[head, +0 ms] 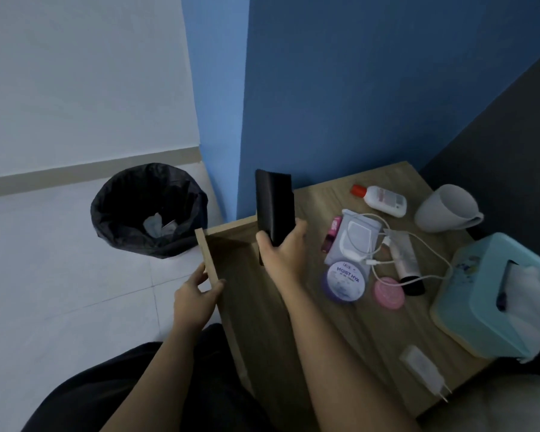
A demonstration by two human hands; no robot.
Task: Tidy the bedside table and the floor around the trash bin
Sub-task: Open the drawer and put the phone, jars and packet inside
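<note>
Head view, bedside corner. The left hand (197,294) curls its fingers over the top edge of a pulled-out wooden drawer front (209,258), thumb on the near face, apparently to hold the drawer open. The right hand (279,251) grips the lower end of a flat black rectangular case, perhaps a wallet or phone (274,207), fingers wrapped round it, keeping it upright above the drawer opening; the pose suggests it is about to be stowed inside, though this is a judgement only.

The wood-grain tabletop (340,332) carries the remaining clutter. From its centre, a white squeeze bottle with a red cap (382,198) lies on its side at 12 o'clock; a grey ceramic mug (446,210) lies tipped over at 1 o'clock. A pale zip pouch (356,236) sits near the centre with a white charging cable (418,244) looped across it, and a small pink tube (332,233) lies just beside its left edge. A round lilac cream jar (347,283) and a round pink lid or tin (389,291) lie just below the pouch. A turquoise tissue box (487,300) stands at 3 o'clock, and a white plug adapter (424,371) at 5 o'clock.

The round trash bin lined with a black bag (148,210) stands on the pale tiled floor (60,275), at 9 o'clock from the table, crumpled waste inside; the floor visible around it looks free of litter.
</note>
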